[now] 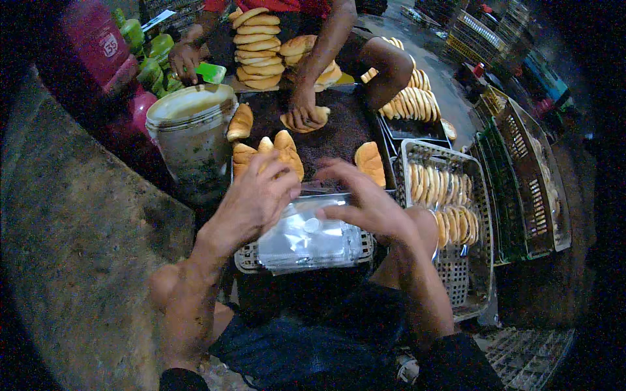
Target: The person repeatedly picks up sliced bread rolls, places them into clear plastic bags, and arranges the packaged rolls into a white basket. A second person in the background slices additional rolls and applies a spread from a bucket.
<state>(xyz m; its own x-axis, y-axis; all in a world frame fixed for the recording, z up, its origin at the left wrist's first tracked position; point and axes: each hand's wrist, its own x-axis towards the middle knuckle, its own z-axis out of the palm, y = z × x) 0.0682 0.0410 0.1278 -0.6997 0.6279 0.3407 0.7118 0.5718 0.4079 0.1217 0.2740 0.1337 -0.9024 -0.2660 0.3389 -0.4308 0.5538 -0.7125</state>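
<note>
My left hand (264, 190), blurred with curled fingers, is in front of several bread buns (288, 151) at the tray's near left; whether it touches or grips one cannot be told. My right hand (359, 203) has its fingers apart and nothing visible in it, above the right part of a stack of clear plastic bags (303, 244). A small round white thing (312, 225) shows on the bags. Another bun (370, 163) lies on the dark tray (337, 137) beyond my right hand. Across from me, a co-worker's hand (303, 110) presses on a flat bun (320, 116).
The co-worker's other hand holds a green spatula (211, 73) at a large bucket (190, 132). Flat buns (258, 49) are stacked behind the tray. A plastic crate (481, 195) at right holds bagged buns (457, 225); more crates (533, 195) stand farther right.
</note>
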